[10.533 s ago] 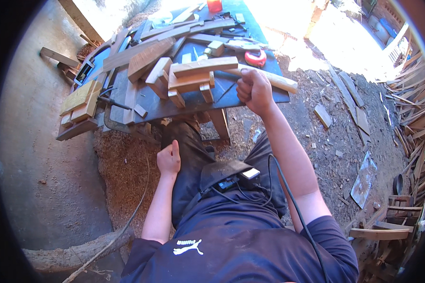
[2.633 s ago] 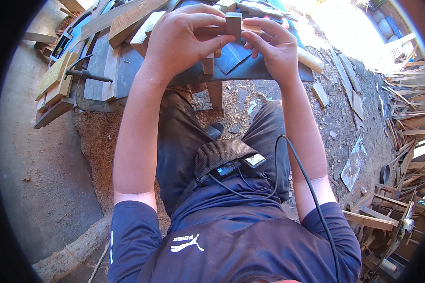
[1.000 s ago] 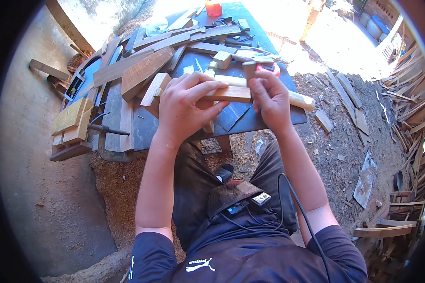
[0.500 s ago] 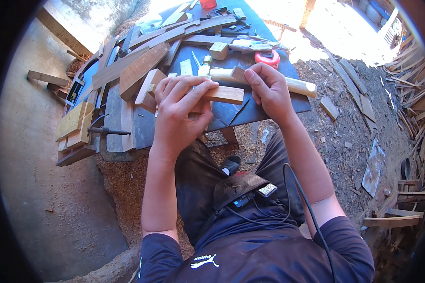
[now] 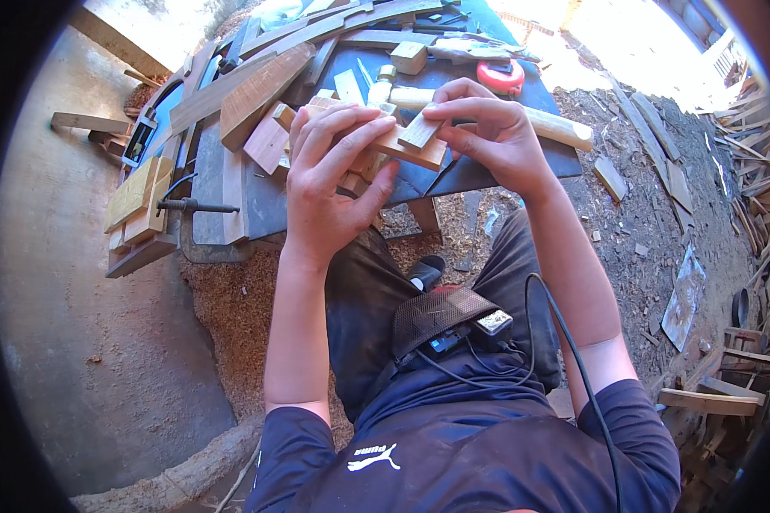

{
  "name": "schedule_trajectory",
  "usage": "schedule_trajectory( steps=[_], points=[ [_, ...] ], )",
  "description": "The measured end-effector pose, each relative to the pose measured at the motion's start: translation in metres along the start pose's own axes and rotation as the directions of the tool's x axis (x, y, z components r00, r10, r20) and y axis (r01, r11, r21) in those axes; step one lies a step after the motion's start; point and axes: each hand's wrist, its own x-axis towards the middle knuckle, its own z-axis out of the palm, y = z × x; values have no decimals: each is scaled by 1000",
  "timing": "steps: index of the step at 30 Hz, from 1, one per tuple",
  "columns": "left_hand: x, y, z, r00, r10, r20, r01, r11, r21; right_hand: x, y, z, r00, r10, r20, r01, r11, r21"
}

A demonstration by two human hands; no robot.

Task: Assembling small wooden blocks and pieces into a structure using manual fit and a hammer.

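Block point(image 5: 419, 131) held over the right end of a bar point(image 5: 423, 156)

The bar is above the near edge of the table point(image 5: 558, 162), in front of the person. Its long axis runs left to right, slanting so that its right end points right and a little nearer. The short, flat block overlaps that end, its long axis crossing the bar's at an angle, from near-left to far-right. Whether the two touch is hard to tell.

The left hand point(image 5: 321, 179) is half open around the bar: fingers spread over its far side, thumb low on the near side, grasping it. The right hand point(image 5: 496, 137) pinches the block between thumb and forefinger, the gap just the block's thickness, with the other fingers curled.

A round pole point(image 5: 559, 128) lies behind the right hand, a red tape measure point(image 5: 500, 79) farther off.
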Motion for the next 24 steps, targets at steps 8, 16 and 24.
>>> schedule_trajectory(
  steps=[8, 16, 24],
  points=[
    [-1, -5, 0, 1000, 19, -6, -20, 999, -45, -2, -10, 9, 999, 33, 19, -32, 999, -30],
    [0, -10, 1, 999, 39, -31, -40, 999, -21, -8, -2, -1, 982, 136, -129, -128, 989, 69],
    [-4, -18, 9, 995, 53, -85, -57, 998, -40, -13, 1, 3, 993, 105, -63, -110, 990, -85]
  ],
)
